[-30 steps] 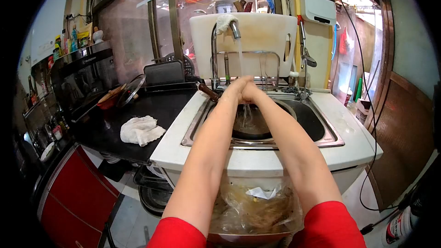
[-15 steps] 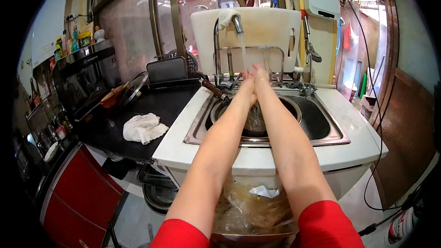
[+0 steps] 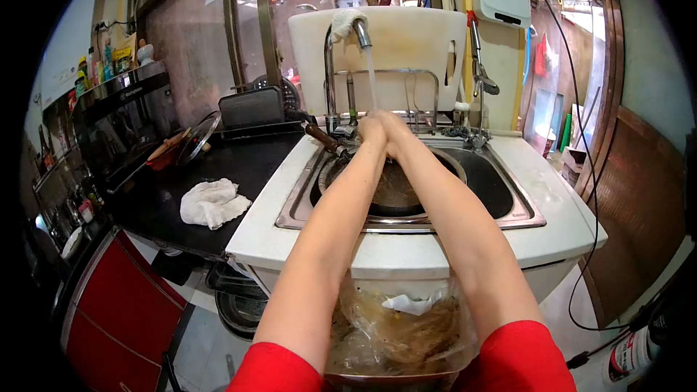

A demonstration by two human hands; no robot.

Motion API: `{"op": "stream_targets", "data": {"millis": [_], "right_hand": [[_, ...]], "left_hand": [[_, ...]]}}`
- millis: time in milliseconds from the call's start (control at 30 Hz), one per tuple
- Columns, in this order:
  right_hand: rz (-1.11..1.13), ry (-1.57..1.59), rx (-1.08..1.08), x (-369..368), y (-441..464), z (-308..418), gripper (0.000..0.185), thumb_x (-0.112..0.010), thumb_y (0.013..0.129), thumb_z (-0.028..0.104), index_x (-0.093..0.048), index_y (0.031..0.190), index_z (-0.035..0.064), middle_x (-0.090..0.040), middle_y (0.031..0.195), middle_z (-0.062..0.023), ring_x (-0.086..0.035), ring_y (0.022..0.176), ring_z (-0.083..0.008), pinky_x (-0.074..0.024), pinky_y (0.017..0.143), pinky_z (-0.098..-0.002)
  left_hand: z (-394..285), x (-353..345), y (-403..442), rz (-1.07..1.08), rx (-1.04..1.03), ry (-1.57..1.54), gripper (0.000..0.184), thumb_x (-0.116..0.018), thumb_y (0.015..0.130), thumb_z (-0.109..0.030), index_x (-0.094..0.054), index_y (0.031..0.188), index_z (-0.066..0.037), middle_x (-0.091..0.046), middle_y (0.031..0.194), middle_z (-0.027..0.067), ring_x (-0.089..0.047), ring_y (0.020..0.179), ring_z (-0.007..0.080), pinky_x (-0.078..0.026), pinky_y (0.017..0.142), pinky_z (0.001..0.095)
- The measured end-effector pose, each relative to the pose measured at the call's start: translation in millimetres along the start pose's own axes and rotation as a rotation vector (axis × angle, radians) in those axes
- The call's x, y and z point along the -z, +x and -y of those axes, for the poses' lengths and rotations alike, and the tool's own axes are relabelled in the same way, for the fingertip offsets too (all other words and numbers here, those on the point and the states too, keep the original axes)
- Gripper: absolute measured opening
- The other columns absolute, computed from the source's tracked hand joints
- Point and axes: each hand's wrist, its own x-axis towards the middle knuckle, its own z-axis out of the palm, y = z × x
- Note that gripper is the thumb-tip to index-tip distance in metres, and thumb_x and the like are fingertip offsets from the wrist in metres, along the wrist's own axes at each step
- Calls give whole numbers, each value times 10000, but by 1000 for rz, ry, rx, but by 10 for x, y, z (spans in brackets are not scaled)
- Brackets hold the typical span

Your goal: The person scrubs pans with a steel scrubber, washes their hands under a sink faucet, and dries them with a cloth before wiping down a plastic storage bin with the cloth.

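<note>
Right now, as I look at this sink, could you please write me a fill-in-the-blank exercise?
The left hand and the right hand are together under running ____.
Both sleeves are ____ in colour.
The counter under the crumpled white cloth is coloured ____.
The white board stands ____ the tap, not in front.
Missing words: water; red; black; behind.

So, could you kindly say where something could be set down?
The white counter right of the sink is bare out to its edge, as is the black counter between the white cloth and the dark rectangular tray. It is crowded around the faucet and in the sink, where a pan sits below the hands.
</note>
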Motion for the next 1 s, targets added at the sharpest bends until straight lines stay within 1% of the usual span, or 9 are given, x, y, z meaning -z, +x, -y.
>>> {"op": "stream_targets", "data": {"millis": [100,167,300,400,533,667,767,900,1000], "right_hand": [[-44,212,-15,280,126,-1,279,-599,890,248,-562,1046,19,-616,973,-145,-610,858,-288,-502,746,-437],[46,278,30,275,112,13,251,-551,933,234,-550,1083,31,-621,996,-145,-610,877,-295,-510,757,-441],[338,347,-27,-6,-55,-2,178,-508,964,166,-551,1082,40,-643,1001,-128,-631,838,-279,-530,750,-439],[-45,363,42,-69,18,-141,128,-509,953,95,-537,1065,39,-613,1000,-105,-613,839,-239,-520,714,-384],[-152,260,69,250,-34,-212,188,-532,923,197,-550,1027,41,-614,972,-110,-617,816,-258,-513,666,-414],[-328,201,-1,390,-56,-107,310,-501,908,295,-556,1115,70,-621,1043,-146,-627,877,-313,-514,748,-455],[-276,127,7,649,-86,34,323,-503,904,291,-551,1139,74,-618,1071,-152,-628,895,-318,-514,765,-451],[-241,-433,-26,723,-99,-67,344,-506,899,285,-544,1172,79,-614,1107,-161,-629,918,-323,-514,787,-446],[73,-1730,195,724,287,-311,362,-508,895,281,-538,1196,82,-611,1135,-168,-630,935,-328,-515,803,-441]], "left_hand": [[-17,-181,-1,-27,108,-113,351,-458,936,-259,-578,1009,62,-618,1057,257,-627,952,371,-519,778,439],[-364,-189,-188,151,437,-1058,381,-480,950,-194,-459,1242,50,-558,1126,218,-593,999,380,-537,762,466],[-489,2,-104,45,356,-1155,411,-482,939,-206,-437,1252,57,-572,1067,240,-623,864,369,-550,706,435],[-173,-1,221,111,195,-408,390,-573,859,-203,-538,1160,42,-642,905,200,-617,623,325,-518,583,389],[304,-80,205,243,-366,543,252,-544,821,-184,-696,926,-11,-682,931,211,-678,828,324,-545,699,409],[277,-210,-22,336,-103,386,290,-599,770,-149,-629,1008,14,-645,968,209,-608,920,334,-481,756,451],[-161,-309,-912,134,-191,780,501,-656,711,-286,-579,1158,-74,-563,1196,219,-454,1204,374,-334,1048,463],[8,-176,-805,425,-315,446,558,-684,688,-205,-516,1192,-35,-540,1188,199,-464,1186,367,-371,1025,398],[12,-124,-421,464,-110,617,505,-673,703,-156,-523,1105,112,-623,1059,209,-618,960,353,-478,873,394]]}}
